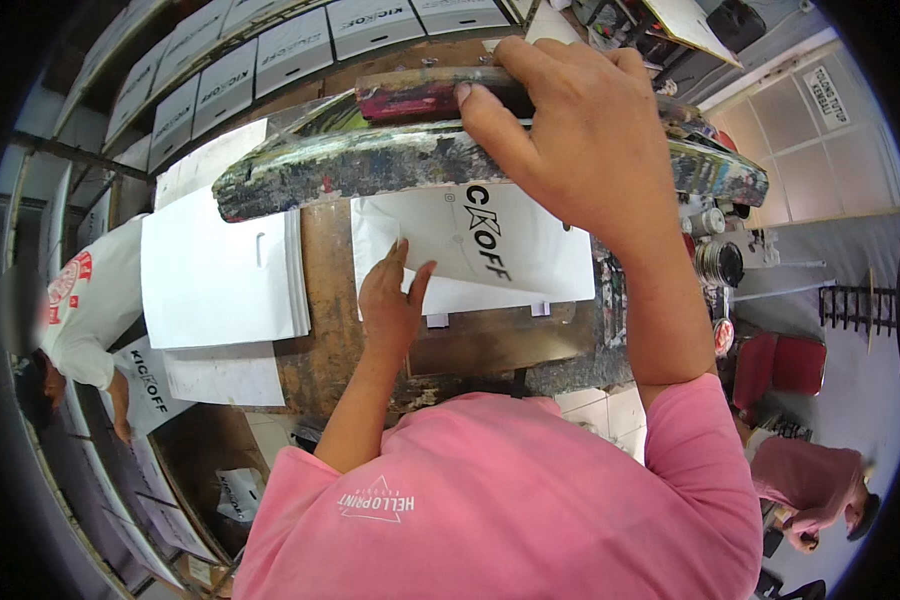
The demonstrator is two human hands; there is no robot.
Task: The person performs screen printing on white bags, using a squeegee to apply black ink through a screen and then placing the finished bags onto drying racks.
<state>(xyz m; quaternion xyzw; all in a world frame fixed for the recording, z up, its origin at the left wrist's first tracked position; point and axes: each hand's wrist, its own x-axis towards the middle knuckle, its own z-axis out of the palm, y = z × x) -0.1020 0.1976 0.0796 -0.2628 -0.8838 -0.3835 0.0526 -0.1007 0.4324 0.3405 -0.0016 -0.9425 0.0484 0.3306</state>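
One white sheet with black print [470, 245] lies on the bench [330, 310] in front of the wearer, over a larger white piece [560, 270]; its far edge is hidden behind a paint-crusted frame [350, 165], its near edge curls up. Left hand [388, 305]: fingers against the sheet's left part, thumb spread away from them; cannot tell whether it is pinched. Right hand [580, 130]: closed over a paint-stained bar [410, 98] just beyond the frame's near rail, thumb on the near face, fingers over the top. Two pale tabs [540, 309] show at the larger piece's near edge. Left of it: stack of white sheets [215, 285]. Farther left, a co-worker in a white shirt [105, 280], one hand beside another printed sheet [142, 385]. Beyond the bench: racked white printed sheets [292, 50]. Right side: cans [720, 263], red chair [782, 362], second co-worker in pink [810, 480].
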